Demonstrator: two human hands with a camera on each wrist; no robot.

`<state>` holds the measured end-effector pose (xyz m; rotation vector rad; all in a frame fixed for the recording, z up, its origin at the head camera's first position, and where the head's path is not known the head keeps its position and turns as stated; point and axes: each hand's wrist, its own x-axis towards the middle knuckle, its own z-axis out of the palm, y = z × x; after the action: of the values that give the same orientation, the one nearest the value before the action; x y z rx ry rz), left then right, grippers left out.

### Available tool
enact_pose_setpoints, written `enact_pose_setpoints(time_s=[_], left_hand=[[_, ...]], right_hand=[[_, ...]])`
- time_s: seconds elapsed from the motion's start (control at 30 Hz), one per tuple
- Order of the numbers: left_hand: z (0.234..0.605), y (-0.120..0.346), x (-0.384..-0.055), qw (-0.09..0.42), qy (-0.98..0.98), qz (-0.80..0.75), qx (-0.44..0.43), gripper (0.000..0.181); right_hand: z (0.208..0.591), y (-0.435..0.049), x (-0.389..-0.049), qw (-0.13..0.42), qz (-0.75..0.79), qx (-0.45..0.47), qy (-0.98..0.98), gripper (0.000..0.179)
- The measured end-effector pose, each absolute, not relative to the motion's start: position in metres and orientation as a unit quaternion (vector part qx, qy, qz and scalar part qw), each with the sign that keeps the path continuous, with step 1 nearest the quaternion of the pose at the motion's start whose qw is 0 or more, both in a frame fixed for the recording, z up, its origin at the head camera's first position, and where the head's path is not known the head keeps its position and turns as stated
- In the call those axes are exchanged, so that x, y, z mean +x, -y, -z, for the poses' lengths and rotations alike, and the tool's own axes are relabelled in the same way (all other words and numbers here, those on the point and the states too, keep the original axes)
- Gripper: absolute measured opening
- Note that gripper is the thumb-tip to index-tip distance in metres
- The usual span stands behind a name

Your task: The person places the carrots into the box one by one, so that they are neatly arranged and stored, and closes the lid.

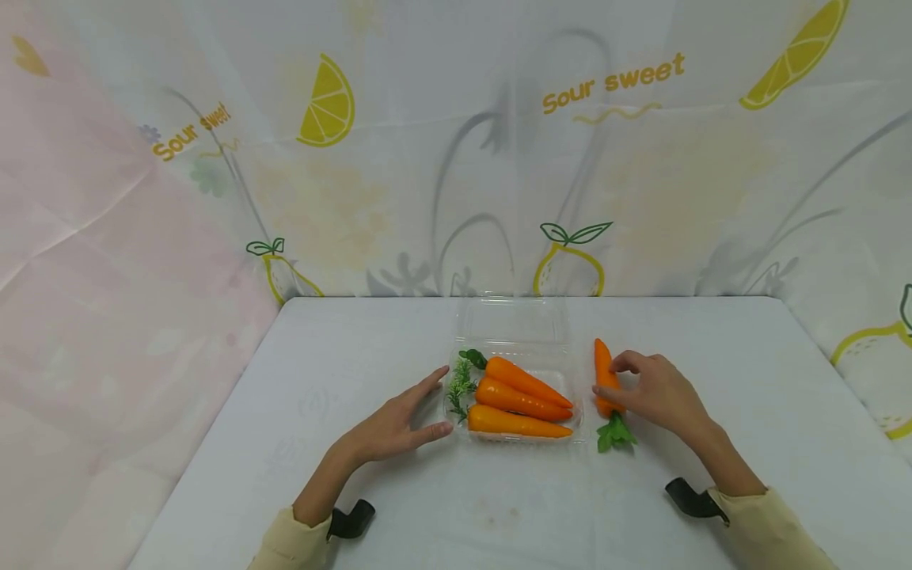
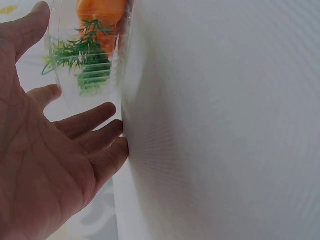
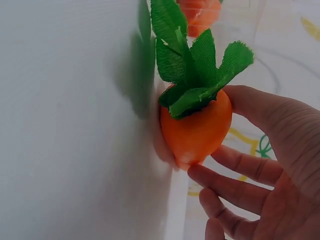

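Observation:
On the white table a clear plastic clamshell box [image 1: 579,426] lies with its lid folded back. Three orange carrots [image 1: 523,400] rest in it side by side, tips to the right, with green leaves [image 1: 461,384] at the left end. My left hand [image 1: 388,427] is at the box's left side, fingers spread and holding nothing; the left wrist view shows the palm and the box wall beyond the fingers. To the right of the box, my right hand [image 1: 659,392] pinches a fourth carrot [image 3: 197,130] between thumb and fingers. Its leafy top [image 1: 615,433] points toward me.
The box's transparent lid [image 1: 511,319] reaches toward the far edge of the table [image 1: 356,340]. Behind the table hangs a cloth [image 1: 399,198] printed with lemons and words. Black wrist mounts [image 1: 352,520] sit at both sleeves.

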<state>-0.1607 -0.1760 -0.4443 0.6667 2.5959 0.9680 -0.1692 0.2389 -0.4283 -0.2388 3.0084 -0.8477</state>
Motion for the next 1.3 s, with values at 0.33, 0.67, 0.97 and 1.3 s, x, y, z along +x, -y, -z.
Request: enact_pose_setpoints(time_s=[0.33, 0.67, 0.97, 1.3], left_hand=[[0.442, 0.175, -0.162, 0.143, -0.898, -0.339, 0.242, 0.086], [0.441, 0.175, -0.162, 0.141, -0.895, -0.342, 0.25, 0.084], [0.441, 0.175, -0.161, 0.141, -0.895, -0.342, 0.249, 0.084], [0.443, 0.176, -0.16, 0.143, -0.896, -0.341, 0.244, 0.084]], right_hand=[[0.429, -0.251, -0.171, 0.023, 0.305, -0.095, -0.947, 0.044], [0.429, -0.259, -0.172, 0.038, 0.318, -0.103, -0.942, 0.041], [0.425, -0.268, -0.17, 0.054, 0.318, -0.106, -0.941, 0.035], [0.423, -0.275, -0.17, 0.052, 0.312, -0.129, -0.94, 0.028]])
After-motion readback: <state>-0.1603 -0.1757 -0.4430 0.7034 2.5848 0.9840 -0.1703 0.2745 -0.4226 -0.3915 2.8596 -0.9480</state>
